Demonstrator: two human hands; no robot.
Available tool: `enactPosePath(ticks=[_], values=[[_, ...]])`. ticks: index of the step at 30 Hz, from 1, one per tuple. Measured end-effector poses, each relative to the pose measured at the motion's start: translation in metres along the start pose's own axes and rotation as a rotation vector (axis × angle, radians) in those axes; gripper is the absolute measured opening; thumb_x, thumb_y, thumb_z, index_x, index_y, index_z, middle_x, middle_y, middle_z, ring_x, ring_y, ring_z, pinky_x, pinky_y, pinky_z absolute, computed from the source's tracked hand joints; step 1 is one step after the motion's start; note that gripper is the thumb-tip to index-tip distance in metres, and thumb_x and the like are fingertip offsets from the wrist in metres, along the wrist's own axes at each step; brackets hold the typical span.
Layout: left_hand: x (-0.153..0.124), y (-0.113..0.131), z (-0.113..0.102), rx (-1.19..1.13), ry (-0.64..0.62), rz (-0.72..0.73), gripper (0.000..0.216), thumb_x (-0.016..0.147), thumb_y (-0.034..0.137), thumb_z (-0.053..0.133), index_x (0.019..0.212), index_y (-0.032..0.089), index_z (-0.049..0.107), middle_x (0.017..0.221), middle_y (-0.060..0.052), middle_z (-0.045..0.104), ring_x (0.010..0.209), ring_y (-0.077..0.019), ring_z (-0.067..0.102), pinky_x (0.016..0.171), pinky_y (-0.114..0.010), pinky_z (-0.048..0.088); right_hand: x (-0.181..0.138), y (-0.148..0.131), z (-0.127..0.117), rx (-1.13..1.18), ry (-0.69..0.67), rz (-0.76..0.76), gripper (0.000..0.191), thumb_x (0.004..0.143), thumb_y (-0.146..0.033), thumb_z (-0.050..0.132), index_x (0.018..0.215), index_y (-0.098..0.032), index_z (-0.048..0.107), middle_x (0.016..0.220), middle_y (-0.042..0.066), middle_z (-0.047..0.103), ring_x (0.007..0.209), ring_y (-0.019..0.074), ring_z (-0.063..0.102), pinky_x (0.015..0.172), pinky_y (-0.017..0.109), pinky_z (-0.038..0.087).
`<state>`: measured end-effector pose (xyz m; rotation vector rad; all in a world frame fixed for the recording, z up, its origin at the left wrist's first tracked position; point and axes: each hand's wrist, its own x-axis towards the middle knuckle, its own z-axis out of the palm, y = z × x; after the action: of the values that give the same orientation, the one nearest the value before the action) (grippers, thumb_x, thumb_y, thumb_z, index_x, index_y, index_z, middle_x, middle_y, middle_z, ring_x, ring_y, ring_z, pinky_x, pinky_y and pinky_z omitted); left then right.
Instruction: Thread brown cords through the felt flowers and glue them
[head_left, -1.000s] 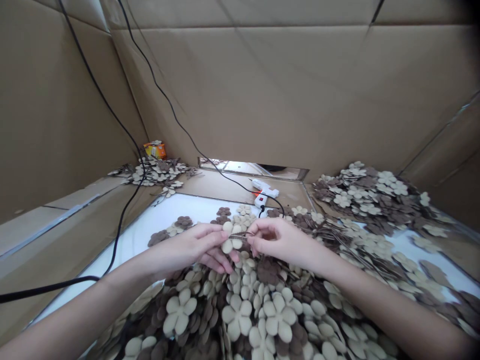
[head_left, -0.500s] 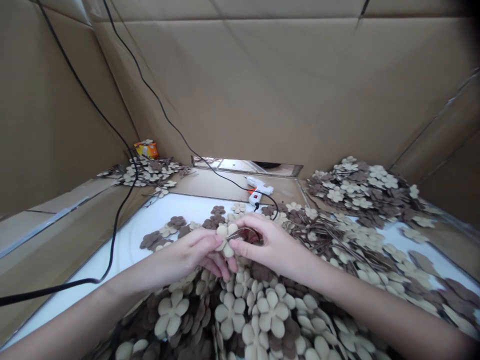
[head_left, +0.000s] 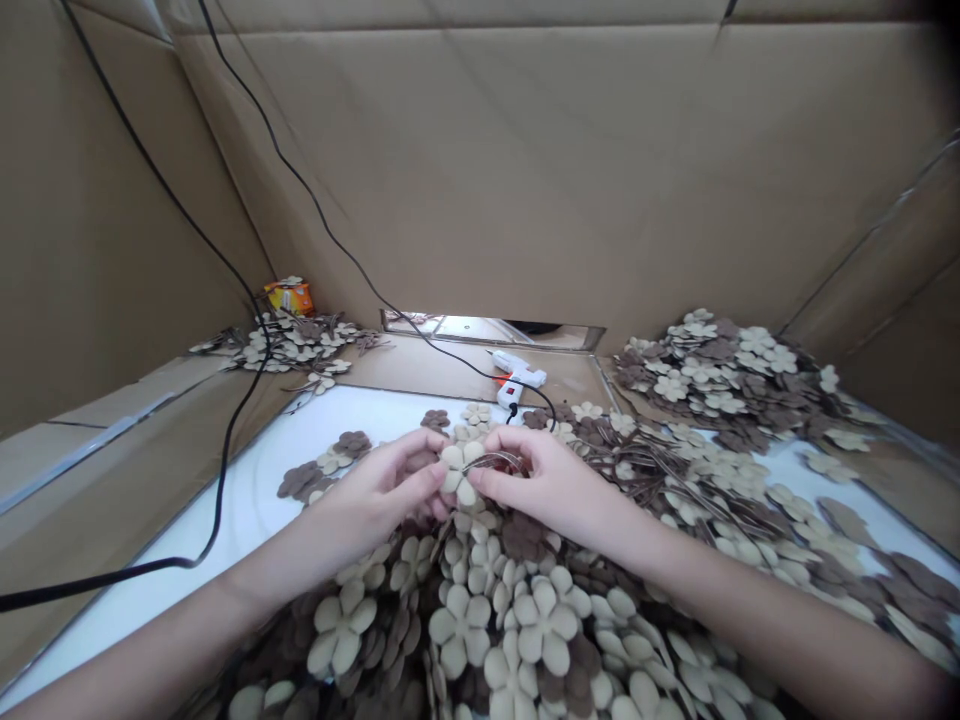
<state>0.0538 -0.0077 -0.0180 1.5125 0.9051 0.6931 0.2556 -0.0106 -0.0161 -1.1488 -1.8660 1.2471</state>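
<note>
Cream five-petal flower [head_left: 459, 472], cut from a felt-like sheet, sits between the two hands just above the near heap, its face tipped up. The left hand [head_left: 382, 487] is curled nearly closed, with its fingertips pressed against the flower's left petals. The right hand [head_left: 546, 482] is partly closed, with its fingers bent inward at the flower's right side. A thin wire loop [head_left: 496, 461] runs between the flower and that hand; I cannot tell how firmly the hand grips it.

A deep heap of cream and brown flowers [head_left: 480, 625] fills the near side, directly under both hands. More flowers on thin stems spread right across a white board [head_left: 300, 480], and brown and cream ones lie loose towards the far left of it. A large mound of flowers [head_left: 720, 365] rises at far right. A smaller pile [head_left: 292, 345] lies at far left, beside an orange box [head_left: 289, 297]. A white hot glue gun [head_left: 517, 372] with an orange trigger rests on cardboard at the far edge, its black cord [head_left: 221, 490] trailing left. Cardboard walls [head_left: 525, 170] enclose everything.
</note>
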Motion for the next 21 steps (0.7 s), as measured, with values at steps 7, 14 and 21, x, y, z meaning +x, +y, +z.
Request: enactPosePath(ticks=[7,14,21], values=[[-0.006,0.008,0.008,0.369,0.285,0.232,0.018,0.089,0.029,0.051,0.106,0.023,0.053,0.11,-0.005,0.052,0.1,-0.0172,0.053,0.082,-0.026,0.045,0.002,0.007,0.002,0.028,-0.013,0.042,0.017,0.081,-0.035,0.057,0.083,-0.019,0.058,0.071,-0.002,0.055,0.064,0.0115,0.048,0.057,0.023,0.035],[-0.008,0.013,0.006,0.588,0.255,0.36,0.019,0.092,0.025,0.042,0.091,0.022,0.061,0.103,-0.005,0.053,0.102,-0.0179,0.05,0.089,-0.026,0.041,0.003,0.004,-0.001,0.063,-0.038,0.057,0.018,0.079,-0.035,0.058,0.076,-0.018,0.055,0.065,-0.004,0.046,0.058,0.0091,0.041,0.052,0.021,0.029],[-0.007,0.015,0.003,0.467,0.257,0.339,0.026,0.095,0.029,0.034,0.079,0.02,0.052,0.094,-0.004,0.054,0.099,-0.0187,0.051,0.088,-0.026,0.039,0.004,0.008,-0.001,0.035,-0.024,0.054,0.017,0.079,-0.035,0.058,0.078,-0.018,0.056,0.068,-0.003,0.05,0.06,0.0106,0.043,0.057,0.023,0.034]])
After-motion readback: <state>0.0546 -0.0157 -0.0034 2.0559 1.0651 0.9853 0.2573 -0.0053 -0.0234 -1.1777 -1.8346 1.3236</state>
